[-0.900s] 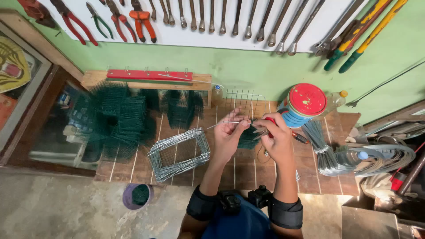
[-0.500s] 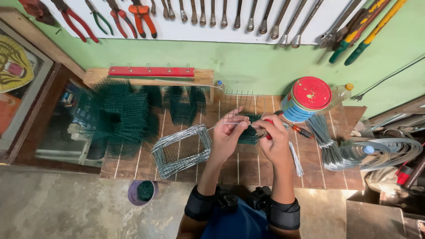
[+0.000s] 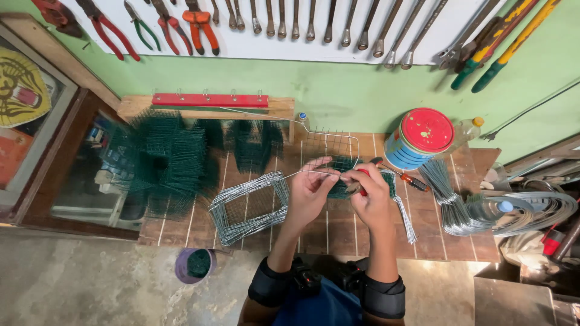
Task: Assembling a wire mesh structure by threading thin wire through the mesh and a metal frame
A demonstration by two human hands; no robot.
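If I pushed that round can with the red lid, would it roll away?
Probably not: the can stands upright on its flat base on the workbench, so it would likely slide. It looks like metal, so fairly stiff. Tipped onto its side, it could roll.

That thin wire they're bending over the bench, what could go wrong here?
The wire runs between the left hand and the right hand, so its end might prick a finger. The tool with red handles in the right hand could pinch skin. Loose cut wires near the bench edge could slide off.
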